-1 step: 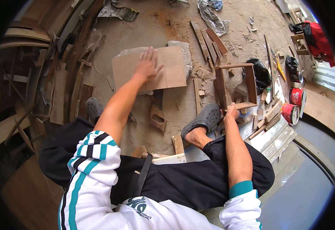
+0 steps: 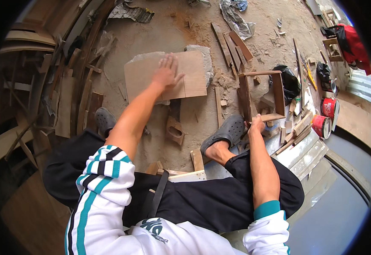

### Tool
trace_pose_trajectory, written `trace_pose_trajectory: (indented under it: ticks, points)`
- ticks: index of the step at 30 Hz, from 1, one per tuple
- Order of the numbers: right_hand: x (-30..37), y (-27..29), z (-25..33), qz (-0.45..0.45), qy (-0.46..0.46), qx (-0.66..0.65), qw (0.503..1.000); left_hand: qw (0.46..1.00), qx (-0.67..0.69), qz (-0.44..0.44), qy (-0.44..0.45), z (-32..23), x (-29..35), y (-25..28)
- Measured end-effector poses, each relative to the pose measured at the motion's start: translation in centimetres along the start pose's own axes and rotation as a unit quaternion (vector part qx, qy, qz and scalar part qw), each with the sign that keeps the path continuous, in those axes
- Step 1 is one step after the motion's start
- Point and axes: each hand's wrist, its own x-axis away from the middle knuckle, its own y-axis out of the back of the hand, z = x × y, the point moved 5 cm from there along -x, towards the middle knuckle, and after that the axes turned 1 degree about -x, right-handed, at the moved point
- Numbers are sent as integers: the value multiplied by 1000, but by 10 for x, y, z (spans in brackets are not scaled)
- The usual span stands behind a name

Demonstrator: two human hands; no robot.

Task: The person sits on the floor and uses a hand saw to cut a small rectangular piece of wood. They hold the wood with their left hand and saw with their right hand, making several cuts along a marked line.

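My left hand [image 2: 167,73] rests flat, fingers stretched out, on a thin light-brown wooden board [image 2: 194,74]. A seam line runs across the board's right part. Beneath it, a pale grey slab or wrapped sheet [image 2: 207,57] shows along the edges. With my right hand [image 2: 257,123] I grip the near edge of an open rectangular wooden frame [image 2: 277,93], like a drawer box, standing beside my right shoe. Its fingers are partly hidden under the frame's edge. Between my feet lies a wooden piece with an oval hole [image 2: 175,132], like a hand saw handle.
Wood strips [image 2: 226,44] lie beyond the frame on the dusty ground. Stacked boards [image 2: 66,102] line the left side. At right are red cans [image 2: 321,126], a black plastic bag [image 2: 291,80] and a yellow-handled tool [image 2: 311,77]. Crumpled paper [image 2: 130,13] lies at the far side.
My left hand has slid slightly to the right on the board. My right hand and the wooden frame stay where they were.
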Motion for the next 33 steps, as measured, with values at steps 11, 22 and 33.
trace_pose_trajectory:
  ticks: [11, 22, 33]
  points:
    - [7, 1, 4, -10, -12, -55, 998, 974, 34, 35, -222, -87, 99, -39]
    - [28, 21, 18, -43, -43, -121, 991, 978, 9, 62, -200, -80, 62, -21]
    - [22, 14, 5, -15, -84, -138, 987, 975, -35, -21, 220, 24, -4, 11]
